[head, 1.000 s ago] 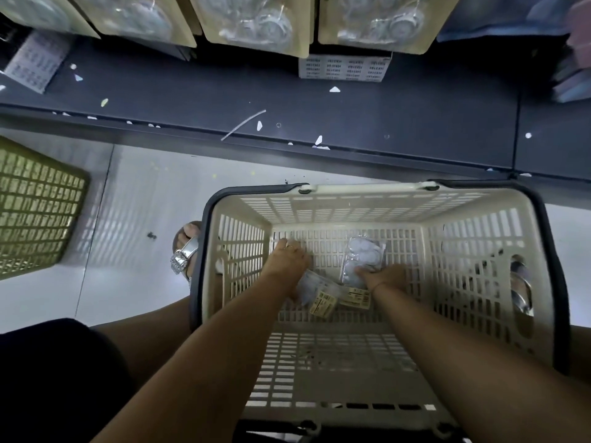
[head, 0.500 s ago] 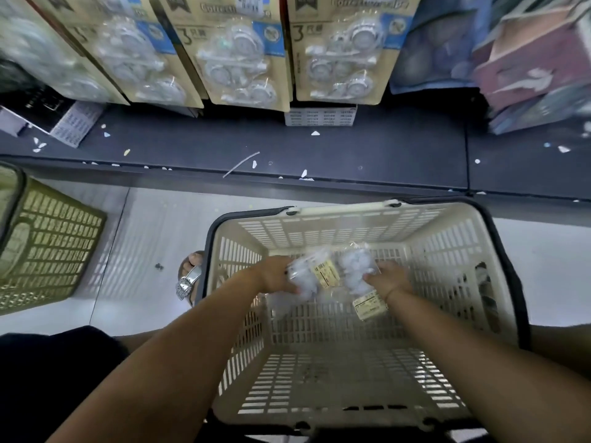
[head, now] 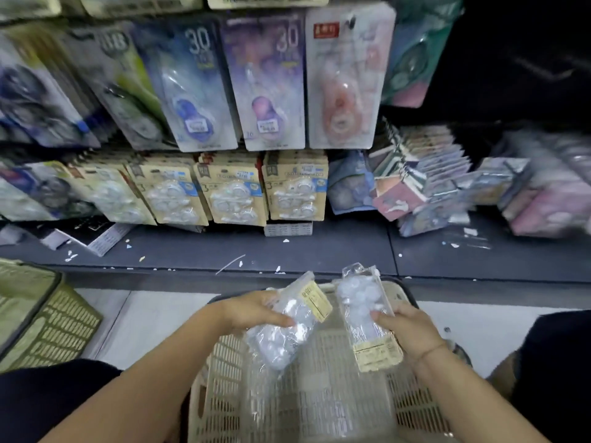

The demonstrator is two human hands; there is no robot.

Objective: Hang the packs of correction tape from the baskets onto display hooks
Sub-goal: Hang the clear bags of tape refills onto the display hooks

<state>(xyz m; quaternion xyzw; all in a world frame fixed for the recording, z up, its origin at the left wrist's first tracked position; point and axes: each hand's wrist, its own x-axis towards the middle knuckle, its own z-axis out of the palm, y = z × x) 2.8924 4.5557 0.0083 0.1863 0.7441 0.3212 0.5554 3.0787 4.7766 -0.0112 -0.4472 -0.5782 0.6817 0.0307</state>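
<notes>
Left hand (head: 252,310) gripped clear pack (head: 284,327) of correction tape, fingers wrapped round its upper half, pack tilted, label end up. Right hand (head: 407,330) held second clear pack (head: 367,314) nearly upright, fingers closed on its right edge, label end down. Both packs raised above cream basket (head: 319,394), just apart from each other. Olive basket (head: 48,321) lay on floor at left. Carded tape packs (head: 294,190) hung in rows above dark shelf (head: 319,254).

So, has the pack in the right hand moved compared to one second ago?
Yes. The pack in the right hand has risen from the floor of the cream basket to above its far rim.
</notes>
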